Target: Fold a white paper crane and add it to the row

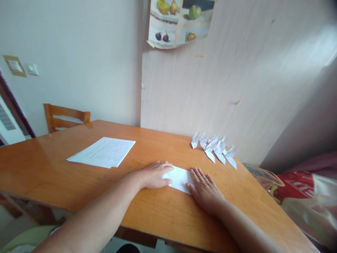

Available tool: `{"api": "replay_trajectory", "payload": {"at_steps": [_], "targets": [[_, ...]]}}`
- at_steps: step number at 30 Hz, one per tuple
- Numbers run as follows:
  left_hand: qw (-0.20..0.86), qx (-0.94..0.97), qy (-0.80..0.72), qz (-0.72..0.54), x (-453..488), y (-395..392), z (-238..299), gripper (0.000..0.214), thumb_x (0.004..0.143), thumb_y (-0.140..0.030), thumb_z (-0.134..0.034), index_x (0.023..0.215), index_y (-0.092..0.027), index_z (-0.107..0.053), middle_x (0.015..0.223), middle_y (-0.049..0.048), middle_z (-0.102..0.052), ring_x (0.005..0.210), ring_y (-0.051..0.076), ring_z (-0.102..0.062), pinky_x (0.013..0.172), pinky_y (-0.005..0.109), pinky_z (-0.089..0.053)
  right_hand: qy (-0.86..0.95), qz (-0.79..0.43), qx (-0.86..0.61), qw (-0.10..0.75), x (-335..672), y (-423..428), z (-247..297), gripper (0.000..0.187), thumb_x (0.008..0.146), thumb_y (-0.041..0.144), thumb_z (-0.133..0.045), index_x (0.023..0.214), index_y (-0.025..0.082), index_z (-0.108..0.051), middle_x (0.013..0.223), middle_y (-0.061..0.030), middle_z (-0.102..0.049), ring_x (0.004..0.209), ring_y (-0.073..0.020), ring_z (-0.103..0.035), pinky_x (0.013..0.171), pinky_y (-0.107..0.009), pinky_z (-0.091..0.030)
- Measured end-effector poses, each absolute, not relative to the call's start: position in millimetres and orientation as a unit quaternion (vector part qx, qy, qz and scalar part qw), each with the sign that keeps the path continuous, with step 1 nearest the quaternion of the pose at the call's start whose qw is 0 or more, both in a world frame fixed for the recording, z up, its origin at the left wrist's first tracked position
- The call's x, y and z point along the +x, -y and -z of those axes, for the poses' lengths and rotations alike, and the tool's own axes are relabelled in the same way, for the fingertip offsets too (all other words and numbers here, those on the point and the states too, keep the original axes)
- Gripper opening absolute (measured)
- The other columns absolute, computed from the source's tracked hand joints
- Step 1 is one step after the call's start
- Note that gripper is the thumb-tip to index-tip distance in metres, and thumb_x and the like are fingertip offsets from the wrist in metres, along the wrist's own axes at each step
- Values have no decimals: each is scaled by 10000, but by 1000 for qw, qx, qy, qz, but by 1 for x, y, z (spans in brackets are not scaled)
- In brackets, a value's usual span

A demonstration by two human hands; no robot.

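A white folded sheet of paper (180, 178) lies flat on the wooden table, a narrow rectangle slanting slightly down to the right. Over its left end rests my left hand (156, 175), thumb and fingers spread apart along the two long edges. My right hand (206, 189) lies flat with fingers stretched across the right end, the thumb on the paper. Both hands press from above, and the paper's two ends are hidden under them. Beyond my right hand, several folded paper figures (210, 156) with pointed wings stand grouped near the table's far edge.
A stack of printed sheets (102, 151) lies on the left of the table (110, 203). A wooden chair (67, 112) stands behind the far left corner. Bags, one red (297, 184), fill the space past the right edge. A fruit poster (180, 23) hangs on the wall.
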State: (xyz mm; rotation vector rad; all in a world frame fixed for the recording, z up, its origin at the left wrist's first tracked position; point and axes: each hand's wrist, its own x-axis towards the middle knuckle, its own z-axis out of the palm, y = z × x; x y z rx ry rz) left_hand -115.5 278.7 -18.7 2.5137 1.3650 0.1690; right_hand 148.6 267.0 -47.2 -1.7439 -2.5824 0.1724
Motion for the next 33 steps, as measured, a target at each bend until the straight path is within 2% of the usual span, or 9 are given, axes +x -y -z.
{"api": "replay_trajectory", "payload": {"at_steps": [4,8,11,15,17,20,22,29,33], "targets": [[120,856,-498,-70,-116,-278,17,683,915,-601,-507,1496,-253,-420,1604,93,-365,1519,285,-233,1218,526,-158,828,-50,-558,19,149,-269,52,768,1009,601,-185,1602,112,-202,1663,-90,-149,1545,-234,-89,1245,-467,-62],[81,852,-507,-104,-112,-276,6,659,923,-567,-523,1480,-224,-443,1596,119,-373,1516,298,-239,1212,548,-159,831,-49,-554,25,148,-272,56,785,1007,608,-174,1599,94,-203,1663,-99,-156,1545,-243,-96,1241,-472,-58],[42,855,-499,-132,-102,-266,-4,569,950,-503,-513,1438,-212,-490,1551,124,-447,1483,301,-316,1203,540,-201,831,-49,-554,30,148,-273,57,784,1006,610,-174,1600,99,-207,1664,-98,-168,1545,-245,-99,1238,-475,-61],[25,877,-453,-156,-76,-230,-6,424,968,-422,-514,1321,-198,-581,1419,107,-593,1340,272,-515,1165,446,-321,833,-42,-550,37,148,-272,58,768,1009,599,-178,1598,109,-224,1662,-90,-186,1542,-254,-116,1234,-490,-74],[30,879,-446,-164,-61,-206,2,427,984,-436,-490,1340,-209,-559,1413,99,-599,1321,265,-532,1174,455,-308,837,-32,-545,39,149,-272,59,747,1017,572,-181,1596,103,-229,1661,-97,-191,1541,-263,-119,1231,-502,-84],[44,869,-460,-179,-42,-178,17,554,994,-496,-460,1451,-185,-429,1479,121,-535,1383,248,-476,1217,453,-239,841,-18,-539,34,150,-272,61,723,1024,546,-210,1594,102,-233,1659,-116,-195,1540,-272,-121,1224,-511,-113],[54,858,-478,-179,-35,-169,25,604,988,-540,-450,1465,-173,-401,1490,135,-520,1408,253,-447,1225,450,-219,842,-12,-539,29,151,-273,62,723,1024,553,-220,1590,104,-250,1657,-125,-198,1539,-276,-129,1220,-513,-131],[88,839,-502,-193,-36,-167,28,612,975,-600,-431,1441,-204,-410,1479,129,-532,1378,269,-486,1218,458,-216,843,12,-536,27,154,-278,69,730,1022,550,-210,1589,92,-246,1654,-115,-218,1535,-283,-152,1217,-520,-166],[113,841,-497,-183,-44,-168,26,601,971,-597,-436,1440,-224,-390,1472,114,-544,1370,268,-497,1238,478,-133,850,21,-526,20,157,-279,71,705,1023,547,-212,1586,127,-275,1655,-108,-223,1534,-288,-154,1209,-538,-184]]}}
